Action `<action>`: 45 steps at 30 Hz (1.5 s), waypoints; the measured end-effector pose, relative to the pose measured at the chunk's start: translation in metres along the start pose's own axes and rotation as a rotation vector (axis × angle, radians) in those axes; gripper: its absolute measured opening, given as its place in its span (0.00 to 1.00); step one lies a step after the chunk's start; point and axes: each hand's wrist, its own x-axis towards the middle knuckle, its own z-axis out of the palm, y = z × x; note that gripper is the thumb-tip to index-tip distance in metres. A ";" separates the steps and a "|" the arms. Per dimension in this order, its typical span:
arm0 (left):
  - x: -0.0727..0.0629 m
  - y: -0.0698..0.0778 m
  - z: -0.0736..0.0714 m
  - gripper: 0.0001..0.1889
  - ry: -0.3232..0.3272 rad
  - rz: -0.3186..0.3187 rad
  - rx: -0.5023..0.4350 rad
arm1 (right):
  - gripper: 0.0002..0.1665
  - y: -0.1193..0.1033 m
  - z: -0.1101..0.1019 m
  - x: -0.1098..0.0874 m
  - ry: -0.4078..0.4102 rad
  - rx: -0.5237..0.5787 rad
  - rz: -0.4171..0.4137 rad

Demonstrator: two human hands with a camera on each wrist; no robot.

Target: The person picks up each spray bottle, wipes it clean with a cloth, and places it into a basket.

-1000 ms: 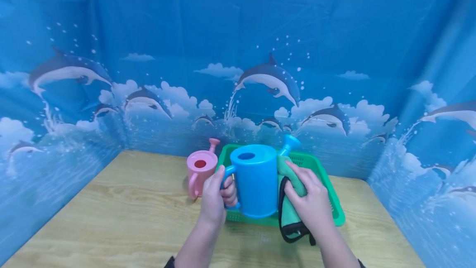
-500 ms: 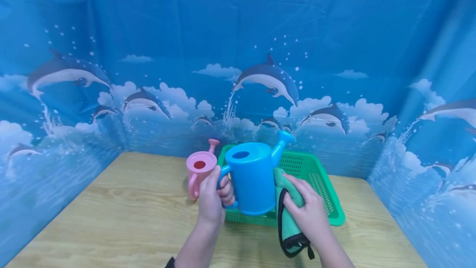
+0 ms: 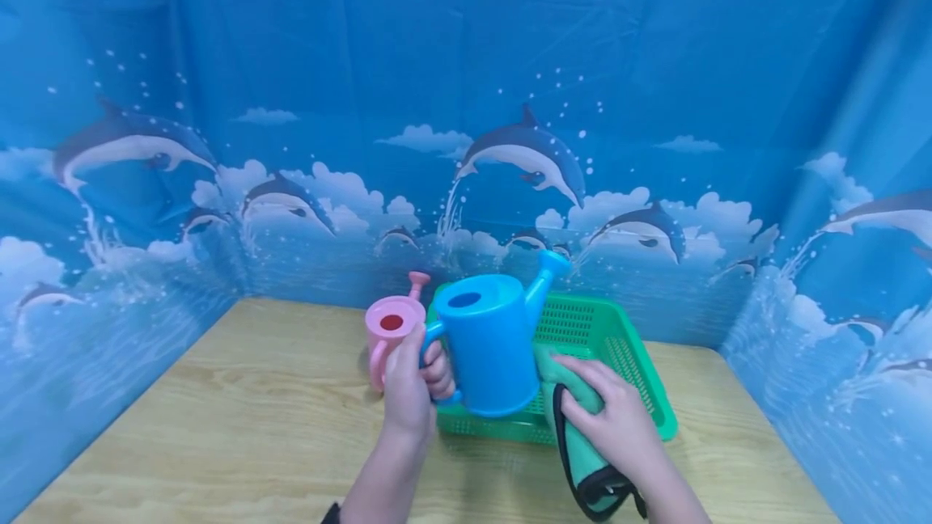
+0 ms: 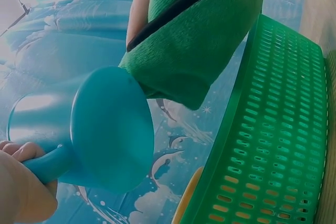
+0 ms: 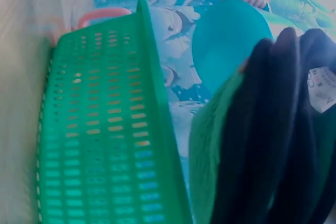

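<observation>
A blue toy watering can [image 3: 488, 350] is held up over the front of the green basket, slightly tilted, its spout pointing back and to the right. My left hand [image 3: 415, 386] grips its handle, fingers curled round it, as the left wrist view also shows. My right hand [image 3: 615, 415] holds a folded green cloth with black edging [image 3: 586, 455], thumb and fingers pinching it. The cloth's upper end lies right at the can's lower right side. In the left wrist view the can's round base [image 4: 113, 129] faces the camera, with the cloth [image 4: 184, 45] against its edge.
The green slotted basket [image 3: 658, 395] stands on the wooden table [image 3: 240, 427] behind the hands. A smaller pink watering can [image 3: 393, 318] stands left of it, close to my left hand. A blue dolphin-print curtain [image 3: 328, 103] encloses the back and sides.
The blue watering can has shifted a little left and tilted, raising its spout. My right hand with the cloth has slid down from near the spout along the can's right side.
</observation>
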 end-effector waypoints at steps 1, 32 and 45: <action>0.000 0.000 0.000 0.23 0.002 0.001 0.003 | 0.23 0.001 -0.002 0.000 -0.015 -0.007 0.001; 0.000 -0.005 0.002 0.22 0.113 0.034 0.248 | 0.24 0.016 -0.034 0.003 -0.060 -0.040 0.109; 0.000 -0.012 0.000 0.23 0.155 0.167 0.557 | 0.24 0.021 -0.037 0.004 -0.043 -0.049 0.105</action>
